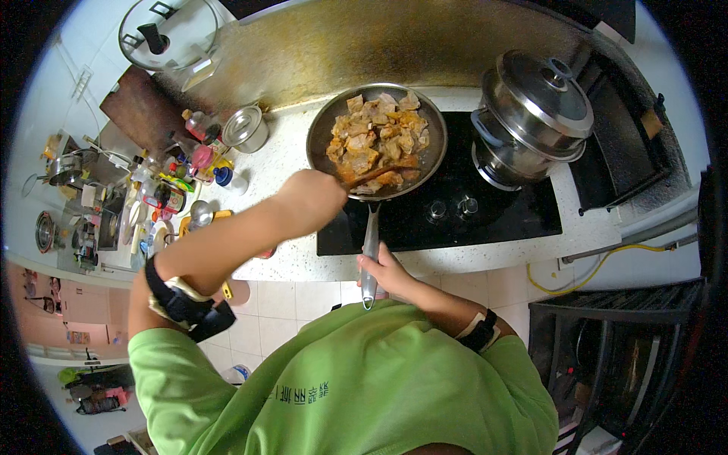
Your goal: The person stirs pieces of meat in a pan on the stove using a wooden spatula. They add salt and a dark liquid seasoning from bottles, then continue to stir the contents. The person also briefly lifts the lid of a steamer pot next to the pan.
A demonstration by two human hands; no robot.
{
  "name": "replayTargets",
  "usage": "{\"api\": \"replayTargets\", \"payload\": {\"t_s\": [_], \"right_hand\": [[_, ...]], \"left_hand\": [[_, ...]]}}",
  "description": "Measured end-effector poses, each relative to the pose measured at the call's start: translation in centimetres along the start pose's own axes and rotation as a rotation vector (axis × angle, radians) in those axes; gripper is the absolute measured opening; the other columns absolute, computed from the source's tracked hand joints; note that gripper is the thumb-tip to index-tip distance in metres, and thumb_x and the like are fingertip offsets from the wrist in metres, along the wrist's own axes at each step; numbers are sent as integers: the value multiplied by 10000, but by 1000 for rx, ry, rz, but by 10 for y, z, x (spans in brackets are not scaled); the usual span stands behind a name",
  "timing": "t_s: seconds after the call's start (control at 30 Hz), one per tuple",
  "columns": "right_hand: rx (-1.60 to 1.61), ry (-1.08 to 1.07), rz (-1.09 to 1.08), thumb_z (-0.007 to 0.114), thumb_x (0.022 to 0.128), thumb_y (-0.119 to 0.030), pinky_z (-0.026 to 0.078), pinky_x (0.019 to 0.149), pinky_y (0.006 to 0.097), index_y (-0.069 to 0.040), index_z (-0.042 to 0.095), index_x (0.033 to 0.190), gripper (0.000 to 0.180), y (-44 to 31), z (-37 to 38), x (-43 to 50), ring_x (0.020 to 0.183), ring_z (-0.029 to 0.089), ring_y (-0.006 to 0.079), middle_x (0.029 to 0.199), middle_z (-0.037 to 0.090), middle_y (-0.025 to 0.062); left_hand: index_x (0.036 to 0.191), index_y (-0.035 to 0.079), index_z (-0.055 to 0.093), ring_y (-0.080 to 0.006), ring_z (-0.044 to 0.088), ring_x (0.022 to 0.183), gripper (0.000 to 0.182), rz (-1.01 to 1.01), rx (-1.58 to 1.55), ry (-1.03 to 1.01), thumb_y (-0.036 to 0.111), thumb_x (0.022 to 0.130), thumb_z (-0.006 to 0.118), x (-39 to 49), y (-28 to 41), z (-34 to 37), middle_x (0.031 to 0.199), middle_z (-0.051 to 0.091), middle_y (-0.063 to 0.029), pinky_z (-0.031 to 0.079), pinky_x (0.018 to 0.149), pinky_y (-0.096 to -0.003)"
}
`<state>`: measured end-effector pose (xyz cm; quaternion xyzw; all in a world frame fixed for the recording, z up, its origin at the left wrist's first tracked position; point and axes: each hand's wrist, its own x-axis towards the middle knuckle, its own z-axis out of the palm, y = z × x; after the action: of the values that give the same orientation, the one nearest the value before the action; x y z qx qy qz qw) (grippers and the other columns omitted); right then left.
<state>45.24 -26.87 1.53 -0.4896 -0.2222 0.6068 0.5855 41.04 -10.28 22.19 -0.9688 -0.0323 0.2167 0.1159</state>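
Note:
My left hand is closed around the near end of a brown spatula, probably wooden. Its far part lies among browned meat pieces in a frying pan. Below the pan, my right hand grips the grey metal handle, which points towards my body. The pan sits over the left part of a black glass cooktop, beside two control knobs. Some orange-brown sauce coats the meat. The grip end of the spatula is hidden inside my left fist.
A lidded steel pot stands on the cooktop's right side. Left on the counter are a small lidded steel container, a blue-capped bottle, a ladle and several bottles. A glass lid hangs at upper left.

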Motion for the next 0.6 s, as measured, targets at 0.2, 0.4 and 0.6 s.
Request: {"api": "replayTargets", "payload": {"t_s": [0.2, 0.4, 0.6], "right_hand": [[-7, 15, -28, 513, 932, -172, 564, 605, 342, -84, 301, 1047, 256, 3, 1, 3, 701, 580, 170, 901, 485, 74], [-50, 43, -116, 504, 931, -147, 572, 615, 355, -73, 305, 1066, 252, 10, 1, 5, 696, 571, 169, 899, 484, 73], [-33, 33, -46, 561, 907, -155, 563, 551, 359, -49, 316, 1038, 297, 11, -4, 7, 715, 575, 186, 910, 483, 92]], "left_hand": [[1036, 138, 631, -306, 647, 750, 358, 64, -29, -31, 1, 720, 532, -37, -41, -28, 764, 650, -131, 524, 655, -420], [849, 67, 654, -308, 657, 723, 154, 110, 129, -41, 53, 732, 555, -23, -36, -17, 751, 661, -137, 537, 638, -393], [1215, -69, 484, -262, 645, 621, 469, 138, 118, 13, 72, 769, 532, -6, 2, 23, 701, 623, -112, 523, 526, -360]]}}
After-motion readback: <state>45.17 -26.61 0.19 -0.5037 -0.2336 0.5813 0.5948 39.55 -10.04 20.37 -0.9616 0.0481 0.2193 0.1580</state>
